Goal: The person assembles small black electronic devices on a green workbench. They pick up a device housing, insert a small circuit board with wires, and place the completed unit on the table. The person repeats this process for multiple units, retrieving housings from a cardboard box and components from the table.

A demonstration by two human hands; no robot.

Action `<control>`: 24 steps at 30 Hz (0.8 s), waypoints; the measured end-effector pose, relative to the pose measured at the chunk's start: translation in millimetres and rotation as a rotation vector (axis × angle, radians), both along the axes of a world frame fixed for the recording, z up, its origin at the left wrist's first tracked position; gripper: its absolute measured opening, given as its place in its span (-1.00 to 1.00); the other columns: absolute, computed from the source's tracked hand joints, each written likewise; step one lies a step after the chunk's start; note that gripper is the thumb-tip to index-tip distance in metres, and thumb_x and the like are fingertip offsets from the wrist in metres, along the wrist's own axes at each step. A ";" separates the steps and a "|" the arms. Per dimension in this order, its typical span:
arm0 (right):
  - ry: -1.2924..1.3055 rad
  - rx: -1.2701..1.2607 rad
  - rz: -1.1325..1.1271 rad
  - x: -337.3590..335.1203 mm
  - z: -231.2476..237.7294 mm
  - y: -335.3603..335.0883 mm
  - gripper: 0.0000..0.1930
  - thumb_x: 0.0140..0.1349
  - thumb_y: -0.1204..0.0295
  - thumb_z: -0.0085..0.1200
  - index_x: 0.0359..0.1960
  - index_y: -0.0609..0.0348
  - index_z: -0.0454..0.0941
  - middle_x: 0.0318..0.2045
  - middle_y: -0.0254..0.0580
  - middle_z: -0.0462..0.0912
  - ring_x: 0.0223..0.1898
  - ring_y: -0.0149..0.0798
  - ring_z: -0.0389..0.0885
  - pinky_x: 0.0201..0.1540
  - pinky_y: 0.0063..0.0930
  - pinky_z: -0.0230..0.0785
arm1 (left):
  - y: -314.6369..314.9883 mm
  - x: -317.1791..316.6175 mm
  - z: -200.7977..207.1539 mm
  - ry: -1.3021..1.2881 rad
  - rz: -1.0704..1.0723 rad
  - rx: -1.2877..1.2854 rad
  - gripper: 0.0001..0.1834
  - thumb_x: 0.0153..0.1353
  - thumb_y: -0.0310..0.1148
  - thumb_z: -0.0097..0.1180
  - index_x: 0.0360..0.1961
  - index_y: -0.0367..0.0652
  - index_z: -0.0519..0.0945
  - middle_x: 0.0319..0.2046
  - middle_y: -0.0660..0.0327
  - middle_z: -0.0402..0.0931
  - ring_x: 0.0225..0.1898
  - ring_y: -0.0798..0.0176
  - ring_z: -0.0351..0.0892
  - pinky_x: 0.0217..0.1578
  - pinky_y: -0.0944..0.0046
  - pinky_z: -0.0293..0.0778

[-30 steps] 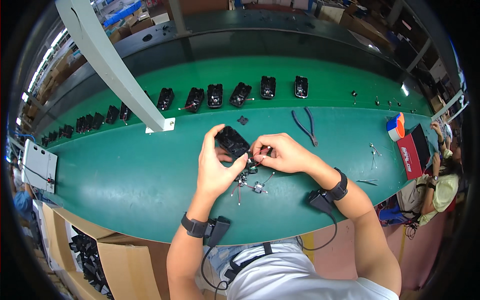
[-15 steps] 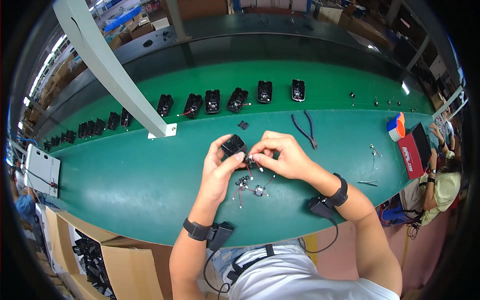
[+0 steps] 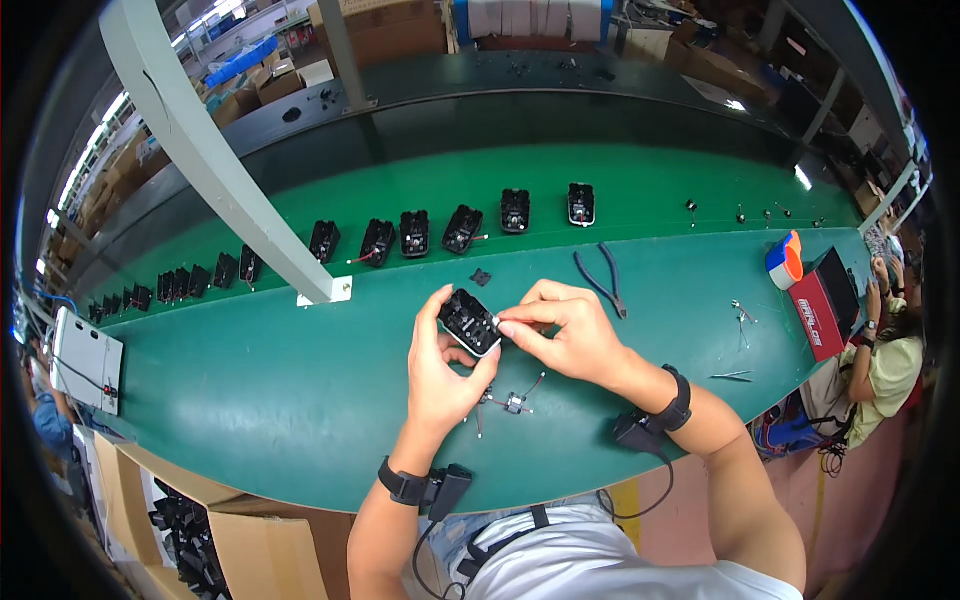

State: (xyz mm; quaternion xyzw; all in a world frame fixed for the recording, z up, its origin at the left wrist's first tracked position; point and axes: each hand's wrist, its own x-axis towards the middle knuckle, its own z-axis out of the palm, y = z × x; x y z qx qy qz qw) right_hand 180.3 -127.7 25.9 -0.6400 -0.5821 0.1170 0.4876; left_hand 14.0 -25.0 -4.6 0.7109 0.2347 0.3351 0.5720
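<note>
My left hand [image 3: 436, 378] is wrapped round a black plastic housing [image 3: 468, 322], its hollow inside turned up toward me. At the housing's right edge, the thumb and forefinger of my right hand [image 3: 572, 330] pinch a small wired part [image 3: 498, 322]. A white tip and a bit of red wire show there; the fingers hide the rest. Below my left hand, a small wired piece [image 3: 515, 403] lies on the green bench, with others partly covered by that hand. A small black plastic piece [image 3: 481, 277] rests beyond the housing.
Blue-handled pliers [image 3: 603, 283] lie beyond my right hand. Similar black housings [image 3: 515, 211] stand in a row along the green strip [image 3: 640, 180]. A grey post [image 3: 230, 170] rises at left. Tweezers [image 3: 733, 377] and a red box [image 3: 822, 310] are at right, near another person [image 3: 885, 370].
The housing has been turned in my left hand so its open inside now faces up. My right fingers have brought the small wired part to the housing's edge. The view has shifted slightly.
</note>
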 end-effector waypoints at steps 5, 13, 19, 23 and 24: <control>-0.192 0.070 -0.004 2.9 -6.4 -0.8 -0.86 0.15 0.51 0.33 -0.25 0.23 0.75 -0.40 -0.17 0.68 -0.44 -0.28 0.67 -0.39 -0.47 0.54 | 0.7 3.1 -2.0 0.093 0.013 0.395 -0.13 -0.11 -0.52 0.39 0.33 -0.19 0.35 0.16 0.01 0.38 -0.04 0.18 0.58 -0.28 0.30 0.59; -0.203 0.188 0.112 -0.2 -19.3 8.1 -0.84 0.15 0.46 0.32 -0.24 0.20 0.69 -0.34 -0.14 0.68 -0.34 -0.15 0.70 -0.32 -0.35 0.58 | 1.3 -2.1 -8.8 0.010 0.055 0.216 -0.17 -0.07 -0.61 0.38 0.30 -0.27 0.36 0.10 0.03 0.40 -0.03 0.18 0.59 -0.15 0.27 0.61; -0.250 0.269 -0.029 -3.4 -21.5 3.9 -0.82 0.15 0.38 0.33 -0.37 0.18 0.60 -0.44 -0.22 0.59 -0.43 -0.16 0.63 -0.38 -0.31 0.52 | -6.5 3.0 -3.7 -0.059 -0.050 0.015 -0.12 -0.03 -0.65 0.37 0.35 -0.32 0.23 0.04 0.05 0.47 0.00 0.21 0.59 0.00 0.25 0.61; -0.212 0.232 -0.010 -7.6 -27.2 4.3 -0.81 0.17 0.37 0.32 -0.36 0.19 0.57 -0.43 -0.22 0.57 -0.44 -0.14 0.63 -0.40 -0.31 0.51 | -5.6 3.5 -5.7 -0.045 -0.034 0.112 -0.15 -0.02 -0.65 0.36 0.33 -0.33 0.26 0.05 0.08 0.44 -0.03 0.22 0.61 -0.04 0.26 0.62; -0.222 0.229 0.009 -8.5 -29.8 2.0 -0.82 0.17 0.38 0.31 -0.35 0.19 0.57 -0.41 -0.21 0.57 -0.42 -0.13 0.63 -0.37 -0.29 0.51 | -5.4 4.0 -9.0 -0.033 -0.014 0.161 -0.15 -0.04 -0.64 0.38 0.32 -0.33 0.29 0.06 0.09 0.41 -0.06 0.23 0.61 -0.08 0.27 0.62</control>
